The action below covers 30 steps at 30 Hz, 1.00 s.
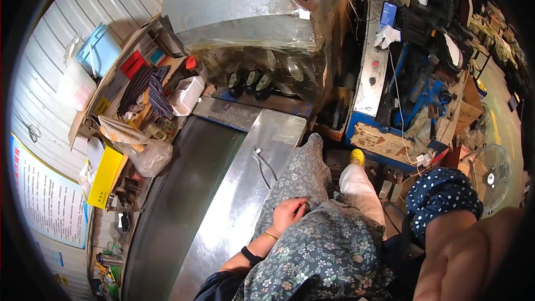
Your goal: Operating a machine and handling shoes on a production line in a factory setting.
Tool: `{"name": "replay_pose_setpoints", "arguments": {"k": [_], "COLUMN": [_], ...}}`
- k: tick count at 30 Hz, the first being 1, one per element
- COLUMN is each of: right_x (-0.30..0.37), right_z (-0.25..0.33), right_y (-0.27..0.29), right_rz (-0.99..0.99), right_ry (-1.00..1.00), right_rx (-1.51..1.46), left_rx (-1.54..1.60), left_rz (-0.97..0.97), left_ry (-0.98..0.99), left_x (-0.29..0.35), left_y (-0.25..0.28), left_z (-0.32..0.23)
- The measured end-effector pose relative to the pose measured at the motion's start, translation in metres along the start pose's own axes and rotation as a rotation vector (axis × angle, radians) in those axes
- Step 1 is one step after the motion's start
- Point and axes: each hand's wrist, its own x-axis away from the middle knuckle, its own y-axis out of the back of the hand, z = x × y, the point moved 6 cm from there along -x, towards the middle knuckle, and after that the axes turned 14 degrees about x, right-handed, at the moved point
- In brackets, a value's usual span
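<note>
My left hand (290, 213) rests on the floral apron (329, 245) over my lap, its fingers curled in. What lies inside them, if anything, is hidden. A gold bangle and a black band (252, 256) circle that wrist. Nearest to this hand, a pair of pliers or nippers (262, 166) lies on the bare steel worktop (228, 206). My right arm (468, 256) is bent up close at the lower right, below a dark polka-dot sleeve (443, 198); the right hand is out of view.
A dark belt (189, 189) runs left of the steel top, under a large metal hood (245, 17). Several dark rounded items (251, 83) stand beneath it. A cluttered shelf (150, 95) lines the left wall. At right are a control panel (372, 67), blue machine and fan (490, 178).
</note>
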Motion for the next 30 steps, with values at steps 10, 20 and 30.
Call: {"name": "replay_pose_setpoints", "arguments": {"k": [10,20,30], "right_x": [0.002,0.018,0.027], "right_z": [0.002,0.01,0.028], "right_y": [0.001,0.028,0.061], "right_rz": [0.042,0.043,0.0], "right_ry": [-0.092,-0.171,-0.221], "right_rx": [0.025,0.033,0.083], "left_rx": [0.003,-0.038,-0.143], "left_rz": [-0.002,-0.01,-0.046], "left_ry": [-0.011,0.038,0.023], "left_x": [-0.001,-0.002,-0.009], "left_y": [0.0,-0.002,-0.011], "left_z": [-0.003,-0.006,-0.013]}}
